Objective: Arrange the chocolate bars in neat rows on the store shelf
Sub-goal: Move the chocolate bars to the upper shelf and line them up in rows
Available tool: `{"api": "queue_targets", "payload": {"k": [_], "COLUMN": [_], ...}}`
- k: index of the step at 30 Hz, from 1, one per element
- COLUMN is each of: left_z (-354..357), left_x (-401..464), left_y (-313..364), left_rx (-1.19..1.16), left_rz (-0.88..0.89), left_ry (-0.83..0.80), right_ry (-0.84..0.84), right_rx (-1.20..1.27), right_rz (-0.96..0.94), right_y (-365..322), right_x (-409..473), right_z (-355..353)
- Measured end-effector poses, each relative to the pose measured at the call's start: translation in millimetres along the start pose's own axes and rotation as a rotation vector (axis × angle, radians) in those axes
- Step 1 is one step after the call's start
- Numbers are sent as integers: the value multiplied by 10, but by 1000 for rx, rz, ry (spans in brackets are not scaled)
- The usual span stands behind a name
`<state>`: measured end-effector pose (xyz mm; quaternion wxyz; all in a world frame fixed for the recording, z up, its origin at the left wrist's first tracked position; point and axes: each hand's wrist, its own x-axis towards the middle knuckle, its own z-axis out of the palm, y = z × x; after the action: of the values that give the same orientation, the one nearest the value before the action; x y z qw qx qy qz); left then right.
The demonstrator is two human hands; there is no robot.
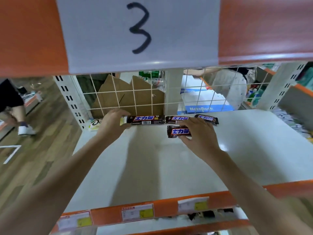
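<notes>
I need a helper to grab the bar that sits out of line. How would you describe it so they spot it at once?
Look at the white shelf under the sign with the handwritten 3. Three dark chocolate bars run along its back edge by the wire grid. The odd bar lies alone in front of that row, nearer the viewer, pinched by the right hand.

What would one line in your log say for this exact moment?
left hand: grips long bar in back row | right hand: holds short bar in front | shelf: four bars
</notes>
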<state>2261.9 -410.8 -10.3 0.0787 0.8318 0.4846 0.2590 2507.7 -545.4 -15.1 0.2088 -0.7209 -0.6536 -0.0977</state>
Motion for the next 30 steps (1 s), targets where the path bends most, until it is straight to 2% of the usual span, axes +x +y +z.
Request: {"api": "queue_targets", "payload": {"k": [3, 10, 17, 30], "left_z": [132, 523, 975, 1305], "left_x": [32, 139, 168, 320], "left_y": [332, 1119, 1618, 1830], "left_rx": [-28, -103, -124, -156], "left_rz": [77, 105, 114, 15], "left_ry": [-13, -82, -149, -140], "right_ry": [-18, -75, -105, -184], "right_rx": [-29, -43, -14, 44], "right_rz": [24, 61, 54, 25], "right_y": [194, 739, 1208, 1507], "right_x": [-18, -35, 62, 336], "right_z": [-61, -222, -221, 26]}}
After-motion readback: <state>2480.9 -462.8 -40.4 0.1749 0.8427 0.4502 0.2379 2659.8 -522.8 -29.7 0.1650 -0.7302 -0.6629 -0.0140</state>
